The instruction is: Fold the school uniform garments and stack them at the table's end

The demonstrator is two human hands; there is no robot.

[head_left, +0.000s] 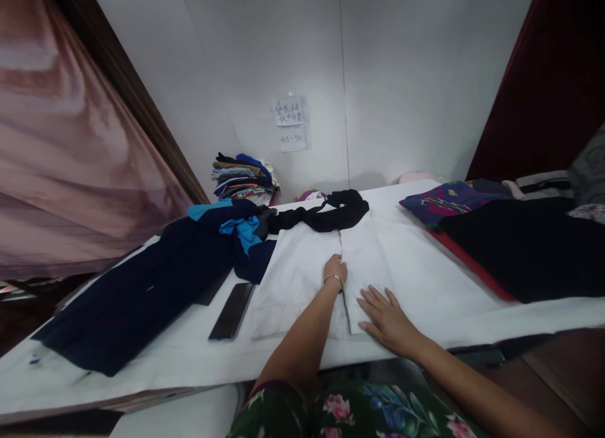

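A white jacket (302, 261) with a dark line down its front lies spread on the white table, close to it in colour. Black fabric (326, 219), perhaps its collar or hood, is bunched along the top. My left hand (335, 271), with a bracelet at the wrist, is closed on the jacket's front edge, its fingertips partly hidden. Flat on the right front panel, near the lower end of the dark line, rests my right hand (387, 320), fingers spread.
Left of the jacket are a phone (231, 312) and dark navy clothing (155, 287) with bright blue parts. A folded clothes stack (243, 179) stands at the back. To the right lie a black garment (520, 249) and a patterned purple one (444, 201). Paper notes (292, 123) hang on the wall.
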